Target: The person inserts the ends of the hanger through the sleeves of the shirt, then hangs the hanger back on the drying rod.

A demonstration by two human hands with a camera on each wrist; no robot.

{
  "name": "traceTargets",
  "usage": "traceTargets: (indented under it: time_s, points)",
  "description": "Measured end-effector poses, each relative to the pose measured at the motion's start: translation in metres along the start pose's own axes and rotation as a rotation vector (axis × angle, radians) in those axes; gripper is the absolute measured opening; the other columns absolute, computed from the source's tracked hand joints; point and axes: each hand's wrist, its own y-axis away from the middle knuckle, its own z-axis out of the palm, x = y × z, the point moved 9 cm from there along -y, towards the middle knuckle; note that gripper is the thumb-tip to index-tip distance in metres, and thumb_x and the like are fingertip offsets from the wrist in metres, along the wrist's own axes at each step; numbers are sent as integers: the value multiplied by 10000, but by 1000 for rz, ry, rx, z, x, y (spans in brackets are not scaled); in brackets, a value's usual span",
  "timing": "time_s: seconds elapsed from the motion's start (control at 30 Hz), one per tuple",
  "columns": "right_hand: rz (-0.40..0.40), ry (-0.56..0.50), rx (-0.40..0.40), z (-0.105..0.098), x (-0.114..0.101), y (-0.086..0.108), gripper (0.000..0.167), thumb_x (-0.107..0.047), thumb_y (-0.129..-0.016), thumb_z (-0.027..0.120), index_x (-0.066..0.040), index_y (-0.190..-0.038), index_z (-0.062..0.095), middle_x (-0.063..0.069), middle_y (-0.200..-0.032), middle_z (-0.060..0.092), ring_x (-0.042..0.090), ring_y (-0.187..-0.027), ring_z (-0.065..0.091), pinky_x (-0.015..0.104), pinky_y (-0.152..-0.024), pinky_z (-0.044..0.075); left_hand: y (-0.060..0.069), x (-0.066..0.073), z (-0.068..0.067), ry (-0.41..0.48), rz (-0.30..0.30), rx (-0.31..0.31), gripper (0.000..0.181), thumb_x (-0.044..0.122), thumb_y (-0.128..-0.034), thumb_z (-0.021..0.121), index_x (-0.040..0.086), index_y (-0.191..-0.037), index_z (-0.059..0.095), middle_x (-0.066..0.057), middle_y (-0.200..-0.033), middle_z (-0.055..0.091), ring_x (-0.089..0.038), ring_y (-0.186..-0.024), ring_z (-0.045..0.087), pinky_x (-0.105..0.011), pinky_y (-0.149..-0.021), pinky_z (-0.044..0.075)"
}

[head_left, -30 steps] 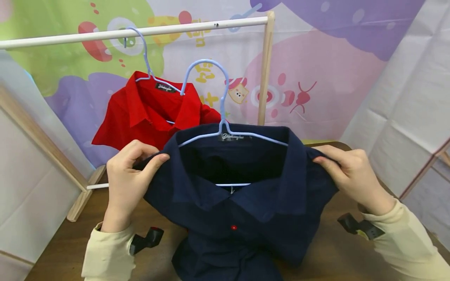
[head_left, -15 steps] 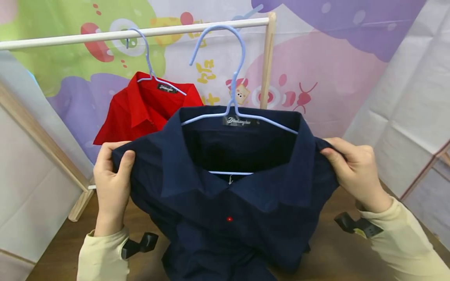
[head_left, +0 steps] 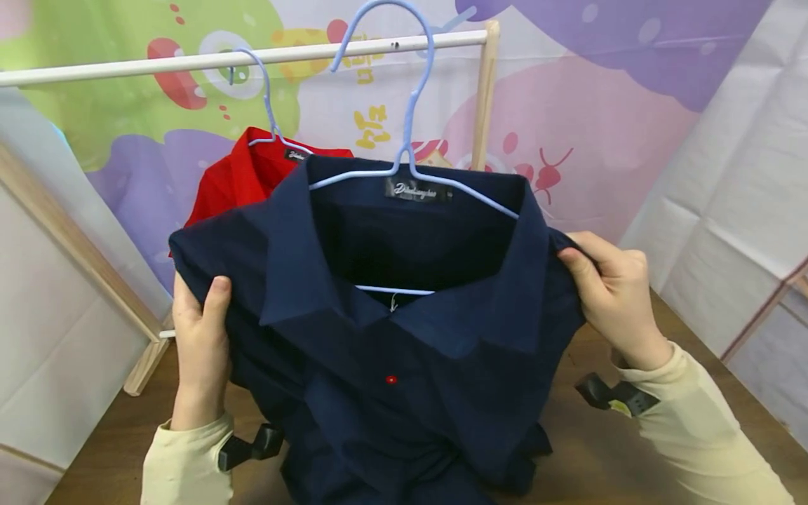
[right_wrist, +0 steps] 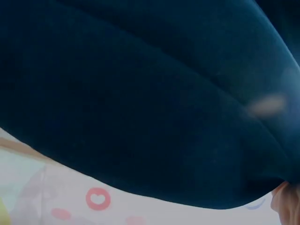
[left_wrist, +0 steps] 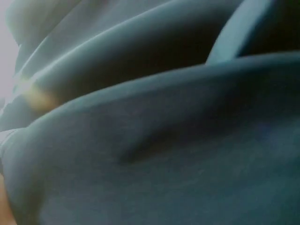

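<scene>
A navy blue shirt (head_left: 404, 351) with a red button is held up on a light blue hanger (head_left: 409, 133), whose hook stands in front of the rack's top rail. My left hand (head_left: 200, 344) grips the shirt's shoulder at the left, thumb in front and the other fingers hidden behind the cloth. At the opposite shoulder, my right hand (head_left: 615, 298) pinches the fabric between thumb and fingers. Navy cloth (left_wrist: 154, 154) fills most of the left wrist view. In the right wrist view the shirt's sleeve (right_wrist: 140, 117) covers much of the picture, with a bit of hand at the lower right.
A wooden rack with a white top rail (head_left: 158, 64) stands behind. On it a red shirt (head_left: 221, 179) hangs from another light blue hanger (head_left: 268, 98), partly covered by the navy shirt. Below lies a brown tabletop (head_left: 606, 456). A patterned cloth backdrop (head_left: 568, 91) is behind the rack.
The navy shirt and its hanger have risen, the hook going from below the rail to across it. My left hand has shifted outward along the shoulder; lately both shirt and right hand moved slightly left.
</scene>
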Motion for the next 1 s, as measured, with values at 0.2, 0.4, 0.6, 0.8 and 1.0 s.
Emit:
traceTargets:
  time_s: [0.2, 0.4, 0.6, 0.8, 1.0]
  points:
    - [43, 37, -4, 11, 1, -2, 251, -205, -867, 600, 32, -824, 670, -279, -839, 603, -91, -656, 543, 85, -621, 404, 4, -7, 1, -61, -94, -31, 593, 118, -890, 520, 124, -1420, 256, -52, -1393, 321, -181, -1235, 314, -200, -1029, 243]
    - [61, 61, -14, 23, 0, -5, 180, -155, -879, 585, -3, -836, 671, -159, -772, 629, -64, -625, 523, 105, -581, 386, 7, -16, 3, -175, -156, -107, 715, 135, -884, 513, 252, -1453, 96, 53, -1506, 69, -92, -1336, 123, -214, -1085, 82]
    - [94, 64, -6, 34, 0, -9, 175, -140, -887, 571, -1, -835, 663, 1, -663, 577, -18, -582, 464, 141, -552, 354, 8, -23, 3, -180, -141, -115, 770, 120, -839, 575, 230, -1422, 84, 55, -1465, 86, -114, -1312, 140, -242, -1061, 99]
    - [111, 17, -13, 48, -3, -12, 141, -88, -883, 569, 7, -834, 661, 19, -673, 593, -2, -598, 481, 148, -565, 372, 13, -38, -3, -304, -263, -107, 861, 149, -830, 606, 280, -1421, -7, 64, -1473, 51, -97, -1309, 147, -293, -1069, 99]
    - [114, 4, -29, 62, -4, -15, 198, -144, -898, 558, 11, -828, 658, 78, -668, 604, 21, -594, 481, 159, -560, 371, 16, -51, -6, -407, -355, -146, 875, 202, -847, 602, 270, -1420, -56, 3, -1468, 51, -156, -1302, 159, -360, -1068, 122]
